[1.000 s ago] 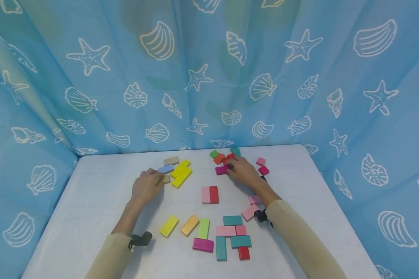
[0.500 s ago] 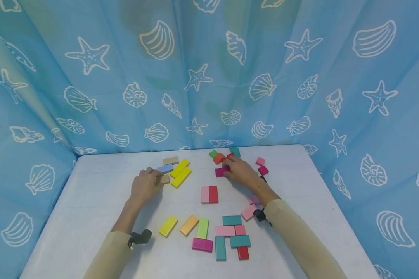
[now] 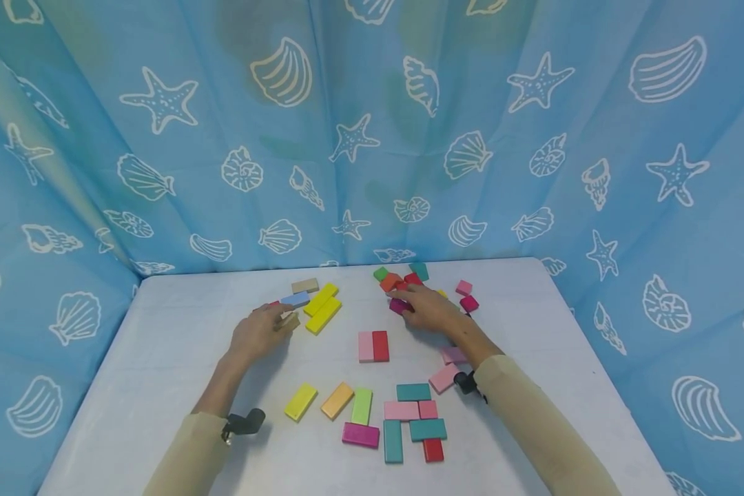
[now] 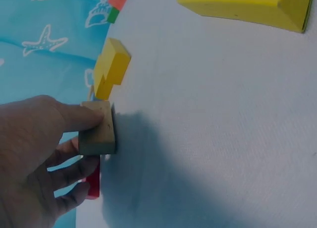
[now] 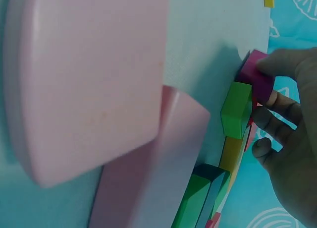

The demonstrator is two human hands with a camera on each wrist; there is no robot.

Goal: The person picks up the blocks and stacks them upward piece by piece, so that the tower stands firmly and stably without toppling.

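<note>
My left hand (image 3: 257, 333) pinches a tan wooden block (image 4: 97, 134) between thumb and fingers; the block is tilted in the head view. Behind that hand a red block (image 4: 93, 182) shows partly, with a blue block (image 3: 295, 300) and two long yellow blocks (image 3: 324, 315) close by. On the other side, my right hand (image 3: 432, 308) pinches a magenta block (image 5: 257, 75) with thumb and fingers. Around it lie red, orange and green blocks, among them a green block (image 5: 237, 109) seen in the right wrist view.
At the table's middle a pink block and a red block (image 3: 380, 346) lie side by side. Nearer are teal blocks (image 3: 393, 441), a purple block (image 3: 360, 435), a yellow block (image 3: 300, 402) and several others. Pink blocks (image 3: 443, 378) lie under the right forearm. A blue curtain (image 3: 372, 172) hangs behind.
The tan block has tilted up in my left hand, and a red block now shows behind that hand. My right hand has turned the magenta block and drawn it slightly right.
</note>
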